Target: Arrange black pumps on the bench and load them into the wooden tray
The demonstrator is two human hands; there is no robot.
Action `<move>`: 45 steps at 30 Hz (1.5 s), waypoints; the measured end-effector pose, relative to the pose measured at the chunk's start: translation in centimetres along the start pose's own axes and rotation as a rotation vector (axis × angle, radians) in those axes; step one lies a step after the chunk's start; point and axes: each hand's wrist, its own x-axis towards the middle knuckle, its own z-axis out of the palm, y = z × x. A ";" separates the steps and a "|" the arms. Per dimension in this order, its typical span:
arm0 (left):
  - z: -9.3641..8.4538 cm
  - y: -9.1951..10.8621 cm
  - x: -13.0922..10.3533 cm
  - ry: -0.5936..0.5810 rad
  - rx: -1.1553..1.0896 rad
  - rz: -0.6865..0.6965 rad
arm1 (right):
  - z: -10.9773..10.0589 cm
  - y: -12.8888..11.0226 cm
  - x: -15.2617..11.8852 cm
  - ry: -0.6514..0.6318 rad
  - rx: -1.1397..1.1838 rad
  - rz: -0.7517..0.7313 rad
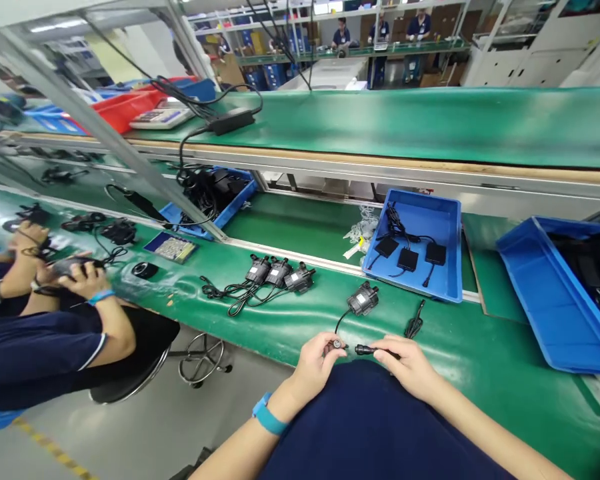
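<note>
My left hand (320, 360) pinches a round cable connector (337, 344), its end face turned up. The cable from it runs up to a black pump-like unit (363, 299) lying on the green bench. Closed on a second black connector (364, 349) is my right hand (403, 360); this connector points left at the first one, with a small gap between them. A coiled black cable (414, 325) lies just beyond my right hand. Three similar black units (279, 272) with bundled cables sit farther left on the bench.
A blue tray (453, 287) with black boxes and cables stands behind the units, beside clear plastic pieces (364, 227). Another blue bin (545, 320) is at the right. A raised green shelf (430, 127) crosses above. Co-workers sit at the left, near a small parts tray (171, 247).
</note>
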 end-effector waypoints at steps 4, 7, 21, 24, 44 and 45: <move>-0.1 0.6 1.8 -0.150 0.048 0.076 | -0.7 -1.3 0.3 0.021 0.052 0.085; 0.1 1.0 3.1 -0.227 0.055 0.149 | -1.0 -1.8 0.1 0.047 0.033 0.097; 1.4 1.6 5.7 -0.305 0.390 0.588 | -0.9 -1.8 -1.2 0.120 -0.310 0.059; 1.4 1.6 5.7 -0.346 0.444 0.659 | -1.2 -2.2 -1.1 0.081 -0.312 0.093; 4.6 0.6 5.3 -0.509 0.576 0.663 | 0.1 2.3 -0.5 0.053 -0.245 0.070; 4.9 0.2 5.1 -0.538 0.565 0.691 | 0.3 2.5 -0.4 0.043 -0.250 0.132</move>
